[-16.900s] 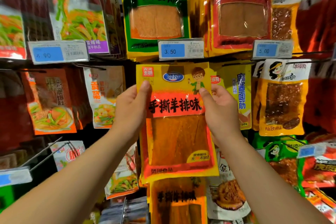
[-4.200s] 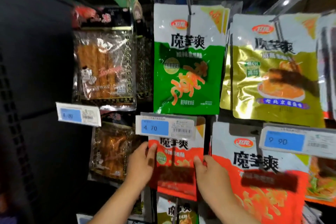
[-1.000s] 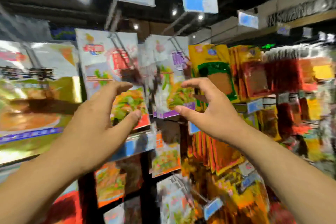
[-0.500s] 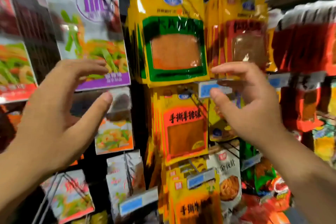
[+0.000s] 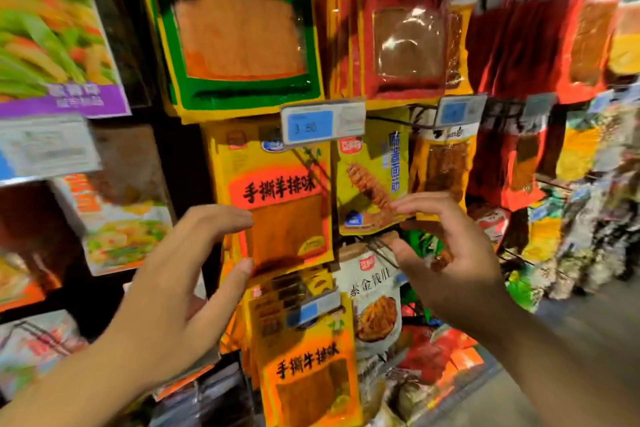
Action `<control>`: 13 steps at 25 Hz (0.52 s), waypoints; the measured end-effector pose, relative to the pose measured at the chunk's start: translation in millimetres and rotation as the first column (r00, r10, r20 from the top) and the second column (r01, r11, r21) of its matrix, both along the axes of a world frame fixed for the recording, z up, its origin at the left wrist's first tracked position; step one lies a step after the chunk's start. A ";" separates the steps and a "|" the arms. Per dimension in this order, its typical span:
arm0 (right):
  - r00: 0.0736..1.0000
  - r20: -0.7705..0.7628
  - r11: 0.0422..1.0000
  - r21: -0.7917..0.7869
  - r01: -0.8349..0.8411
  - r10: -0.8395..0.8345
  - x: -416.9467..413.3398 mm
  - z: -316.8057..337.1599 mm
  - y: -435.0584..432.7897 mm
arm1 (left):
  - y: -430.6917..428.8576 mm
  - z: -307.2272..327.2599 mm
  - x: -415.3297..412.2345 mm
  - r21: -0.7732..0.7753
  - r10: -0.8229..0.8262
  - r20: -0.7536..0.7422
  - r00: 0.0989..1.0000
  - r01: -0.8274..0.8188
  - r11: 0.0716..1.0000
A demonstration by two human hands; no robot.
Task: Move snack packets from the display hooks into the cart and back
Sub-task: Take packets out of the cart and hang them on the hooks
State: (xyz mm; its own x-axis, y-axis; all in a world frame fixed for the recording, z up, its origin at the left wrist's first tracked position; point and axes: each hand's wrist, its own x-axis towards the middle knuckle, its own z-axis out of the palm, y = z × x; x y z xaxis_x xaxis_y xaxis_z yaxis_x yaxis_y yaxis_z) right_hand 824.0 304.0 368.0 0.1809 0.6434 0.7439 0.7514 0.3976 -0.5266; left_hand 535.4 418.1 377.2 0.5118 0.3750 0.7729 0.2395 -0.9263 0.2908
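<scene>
The left hand point(image 5: 173, 288) and bare forearm, left of the yellow packet point(image 5: 277, 191), show slim fingers and a short thumbnail. The right hand point(image 5: 453, 274), right of it, has a bare forearm too

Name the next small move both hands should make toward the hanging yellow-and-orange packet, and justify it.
The left hand and right hand are open, holding nothing, either side of the yellow-and-orange packet hanging under the blue price tag. So probably bring both inward to grip its side edges.

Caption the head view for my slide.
Left hand and right hand hover open before a hanging yellow-and-orange snack packet.
</scene>
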 end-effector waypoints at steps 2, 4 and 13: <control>1.000 -0.001 0.999 -0.029 0.026 -0.026 21.5 -5.6 4.0 | 2.6 -13.0 23.6 -0.109 0.014 -0.006 1.000 -0.014 0.994; 0.999 0.003 0.998 -0.031 0.047 -0.047 48.0 -12.2 12.4 | 5.5 -24.8 53.8 -0.175 0.030 0.008 1.000 -0.028 0.984; 0.994 0.020 0.993 -0.053 -0.108 0.109 207.4 -30.5 52.0 | 13.0 -55.0 224.9 -0.270 0.140 -0.033 0.990 -0.144 0.952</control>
